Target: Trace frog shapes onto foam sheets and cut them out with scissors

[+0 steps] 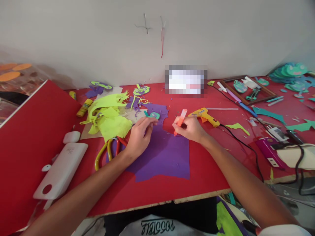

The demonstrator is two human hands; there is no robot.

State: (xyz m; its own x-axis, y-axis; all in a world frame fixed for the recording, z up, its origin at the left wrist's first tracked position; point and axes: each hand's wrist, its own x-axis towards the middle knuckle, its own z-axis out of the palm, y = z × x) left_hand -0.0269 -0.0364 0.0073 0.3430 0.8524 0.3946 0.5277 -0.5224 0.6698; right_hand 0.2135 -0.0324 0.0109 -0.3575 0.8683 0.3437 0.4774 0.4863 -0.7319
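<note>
My right hand (190, 128) is closed around an orange marker (180, 121) with a pale end pointing up. Its lower tip is over the upper right edge of a purple foam sheet (164, 154). My left hand (140, 136) lies at the left part of that sheet, fingers loosely bent and thumb apart. Just beyond its fingertips is a small teal foam cutout (154, 115); whether they touch it I cannot tell. Scissors or pliers with yellow and red handles (108, 152) lie beside my left wrist, their heads hidden under foam.
Lime foam scraps (113, 121) pile up on the left, near a white power bank (61, 172) and a glue stick (84, 108). A yellow glue gun (205, 117) trails a black cord on the right. Behind it are a brown frame (248, 101) and teal foam cutouts (292, 73).
</note>
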